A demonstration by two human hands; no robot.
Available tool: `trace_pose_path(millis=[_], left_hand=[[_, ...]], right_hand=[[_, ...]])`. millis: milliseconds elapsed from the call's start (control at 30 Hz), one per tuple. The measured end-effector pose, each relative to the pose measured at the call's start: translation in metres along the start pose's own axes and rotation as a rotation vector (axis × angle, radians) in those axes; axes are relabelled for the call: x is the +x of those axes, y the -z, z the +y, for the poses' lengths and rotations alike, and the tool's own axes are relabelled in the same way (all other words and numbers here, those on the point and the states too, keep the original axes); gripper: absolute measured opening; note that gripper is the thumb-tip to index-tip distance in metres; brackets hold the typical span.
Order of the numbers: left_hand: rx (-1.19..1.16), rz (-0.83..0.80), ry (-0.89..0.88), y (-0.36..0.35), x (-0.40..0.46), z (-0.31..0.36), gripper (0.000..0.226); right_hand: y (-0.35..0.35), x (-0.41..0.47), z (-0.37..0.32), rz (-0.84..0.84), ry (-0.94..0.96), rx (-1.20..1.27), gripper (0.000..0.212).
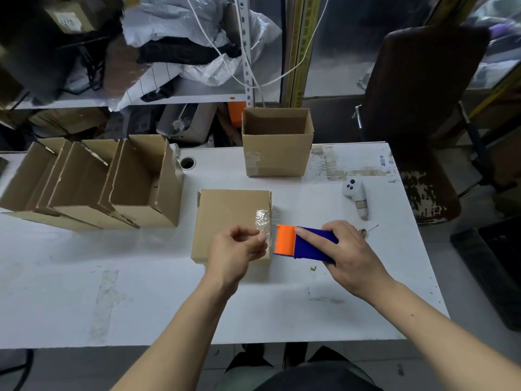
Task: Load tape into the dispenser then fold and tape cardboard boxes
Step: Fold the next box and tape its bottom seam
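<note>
pinching tape [262, 235] on closed box [225, 218]; dispenser [304, 244] gripped.

Matt brown cardboard box [228, 218]; glossy crinkled clear tape [262, 221]; smooth plastic dispenser [303, 244]; scuffed white table [141, 292].

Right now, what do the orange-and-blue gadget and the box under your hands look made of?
The tape dispenser looks like moulded plastic: solid bright colour, smooth matte faces. The box looks like brown corrugated cardboard, dull and fibrous, with a glossy, crinkled strip of clear tape on it.

closed box [228, 221] – crumpled tape [262, 221], orange-blue dispenser [303, 244]
</note>
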State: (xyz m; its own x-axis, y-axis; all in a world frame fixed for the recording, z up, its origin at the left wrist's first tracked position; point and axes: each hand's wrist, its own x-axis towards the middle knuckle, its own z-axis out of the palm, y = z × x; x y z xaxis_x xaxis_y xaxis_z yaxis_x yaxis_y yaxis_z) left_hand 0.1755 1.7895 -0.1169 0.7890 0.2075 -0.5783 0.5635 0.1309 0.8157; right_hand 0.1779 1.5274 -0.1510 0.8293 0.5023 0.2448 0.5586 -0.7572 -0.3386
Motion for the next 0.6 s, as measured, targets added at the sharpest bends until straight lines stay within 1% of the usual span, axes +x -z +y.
trace_pose_path(millis=[67,133,233,333,400,433,467,500,567,600], left_hand=[[-0.003,0.051,-0.020,0.009,0.007,-0.003,0.010],[-0.026,0.102,-0.032,0.022,0.018,-0.002,0.012],[0.002,0.123,-0.058,0.032,0.025,0.000,0.012],[0.026,0.141,-0.076,0.029,0.026,-0.005,0.011],[0.079,0.167,-0.098,0.023,0.025,-0.008,0.010],[0.147,0.177,-0.137,0.018,0.022,-0.010,0.011],[0.250,0.182,-0.209,0.011,0.017,-0.013,0.011],[0.380,0.176,-0.327,0.002,0.011,-0.016,0.011],[0.638,0.143,-0.632,-0.020,-0.004,-0.022,0.009],[0.719,0.134,-0.745,-0.029,-0.009,-0.023,0.008]], right_hand=[[-0.001,-0.005,0.010,-0.034,0.004,-0.024,0.096],[0.002,-0.010,0.025,-0.051,-0.017,-0.038,0.098],[0.004,-0.014,0.039,-0.056,-0.008,-0.097,0.092],[-0.002,-0.012,0.037,-0.047,0.031,-0.146,0.086],[-0.010,-0.008,0.033,-0.052,0.045,-0.204,0.083],[-0.015,-0.006,0.028,-0.057,0.024,-0.247,0.084],[-0.021,-0.002,0.021,-0.069,-0.013,-0.304,0.087],[-0.026,0.005,0.012,-0.109,-0.058,-0.373,0.087],[-0.035,0.021,-0.007,-0.303,-0.153,-0.485,0.080],[-0.040,0.027,-0.010,-0.391,-0.201,-0.498,0.075]])
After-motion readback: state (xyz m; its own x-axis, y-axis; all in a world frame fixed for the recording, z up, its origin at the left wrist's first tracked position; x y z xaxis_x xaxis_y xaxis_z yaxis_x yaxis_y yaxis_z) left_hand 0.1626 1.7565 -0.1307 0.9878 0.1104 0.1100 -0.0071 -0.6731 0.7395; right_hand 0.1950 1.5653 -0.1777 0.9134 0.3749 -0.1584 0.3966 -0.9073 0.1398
